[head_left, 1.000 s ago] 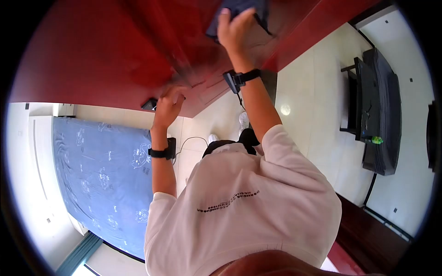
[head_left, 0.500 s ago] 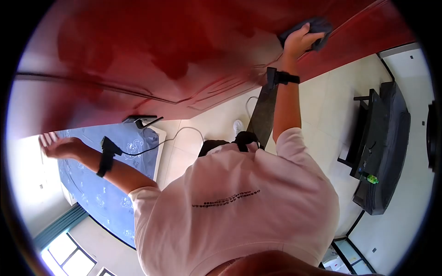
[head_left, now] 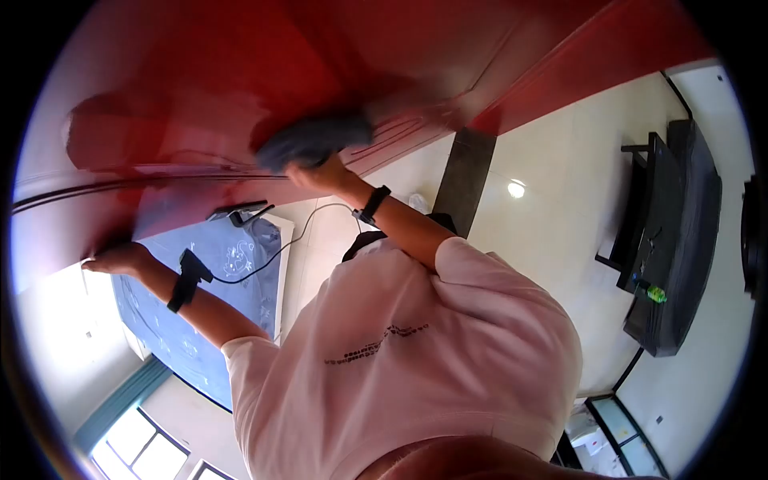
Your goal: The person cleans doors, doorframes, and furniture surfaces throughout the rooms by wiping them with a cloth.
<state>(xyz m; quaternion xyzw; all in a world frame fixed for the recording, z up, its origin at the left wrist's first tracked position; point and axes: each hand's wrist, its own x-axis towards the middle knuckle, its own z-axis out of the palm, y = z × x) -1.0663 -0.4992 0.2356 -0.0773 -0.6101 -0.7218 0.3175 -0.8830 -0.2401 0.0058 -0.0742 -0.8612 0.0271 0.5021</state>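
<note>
A large red panelled door (head_left: 208, 72) with a glossy surface fills the top of the head view. My right hand (head_left: 324, 174) is closed on a dark grey cloth (head_left: 312, 140), pressed to the door around its lower middle. The cloth looks smeared by motion. Farther left, my left hand (head_left: 120, 260) rests at the door's lower left border with its fingers stretched out and nothing visible in it. Its fingertips are partly hard to make out. Dark straps with small devices sit on both wrists, and a cable runs from the left one.
Below the door handle (head_left: 244, 214) lies a bed with a blue patterned cover (head_left: 188, 320). To the right stand a black table (head_left: 652, 216) and a dark sofa (head_left: 692, 248), with a green-labelled bottle (head_left: 656, 294) on the table. A dark floor strip (head_left: 464, 176) crosses the pale tiles.
My right hand has swept the cloth leftward across the door from the upper right. My left hand has shifted slightly right and come against the door's border. The door's view has shifted a little.
</note>
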